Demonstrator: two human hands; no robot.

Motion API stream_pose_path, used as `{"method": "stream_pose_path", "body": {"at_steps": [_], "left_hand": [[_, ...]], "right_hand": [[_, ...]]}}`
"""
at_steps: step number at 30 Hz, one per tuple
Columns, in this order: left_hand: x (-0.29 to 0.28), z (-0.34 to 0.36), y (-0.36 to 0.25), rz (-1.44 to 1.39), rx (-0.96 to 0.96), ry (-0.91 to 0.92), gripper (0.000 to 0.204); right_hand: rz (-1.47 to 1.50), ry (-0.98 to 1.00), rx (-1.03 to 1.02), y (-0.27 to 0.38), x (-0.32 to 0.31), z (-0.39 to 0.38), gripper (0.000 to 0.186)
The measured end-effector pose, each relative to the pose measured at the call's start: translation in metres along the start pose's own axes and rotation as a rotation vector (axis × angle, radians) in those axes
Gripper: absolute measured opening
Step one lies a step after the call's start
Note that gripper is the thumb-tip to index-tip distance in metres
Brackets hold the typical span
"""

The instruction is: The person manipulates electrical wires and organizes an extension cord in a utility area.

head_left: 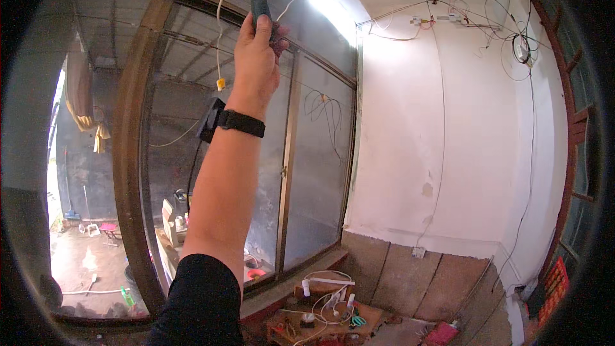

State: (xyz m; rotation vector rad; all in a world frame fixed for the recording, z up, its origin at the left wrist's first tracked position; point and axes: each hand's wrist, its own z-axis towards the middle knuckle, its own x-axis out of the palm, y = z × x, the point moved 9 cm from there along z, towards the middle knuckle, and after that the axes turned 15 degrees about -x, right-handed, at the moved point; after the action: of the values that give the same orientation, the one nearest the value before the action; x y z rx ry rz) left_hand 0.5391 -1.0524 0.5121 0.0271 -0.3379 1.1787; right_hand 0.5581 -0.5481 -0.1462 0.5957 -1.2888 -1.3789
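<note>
Green-and-orange screwdriver [259, 1] sits raised overhead near the window frame [291, 154], my hand [256, 57] wrapped tight round its handle, which I judge light, rigid and fairly grippy, best held mid-handle, clear of the soft, limp white cable [220, 32] hanging beside it

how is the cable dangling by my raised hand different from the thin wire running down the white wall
The cable hangs free in front of the window, beside the hand gripping the screwdriver; the wall wire lies against the plaster. The cable is pale and ends in a yellowish tip; the wall wire is dark, thinner and runs lower. Both hang roughly vertical.
</note>
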Motion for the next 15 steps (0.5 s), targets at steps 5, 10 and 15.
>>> {"method": "stream_pose_path", "body": {"at_steps": [5,10,15], "left_hand": [[0.026,-0.022,-0.017,0.007,0.121,0.041,0.05],[0.078,-0.045,-0.002,0.242,0.105,0.101,0.045],[0.116,-0.056,0.037,0.471,-0.011,0.197,0.042]], "right_hand": [[0.033,0.062,0.024,-0.01,-0.01,-0.001,0.042],[-0.021,0.073,-0.07,-0.001,-0.009,0.036,0.047],[-0.093,0.134,-0.342,0.083,0.041,0.101,0.052]]}}
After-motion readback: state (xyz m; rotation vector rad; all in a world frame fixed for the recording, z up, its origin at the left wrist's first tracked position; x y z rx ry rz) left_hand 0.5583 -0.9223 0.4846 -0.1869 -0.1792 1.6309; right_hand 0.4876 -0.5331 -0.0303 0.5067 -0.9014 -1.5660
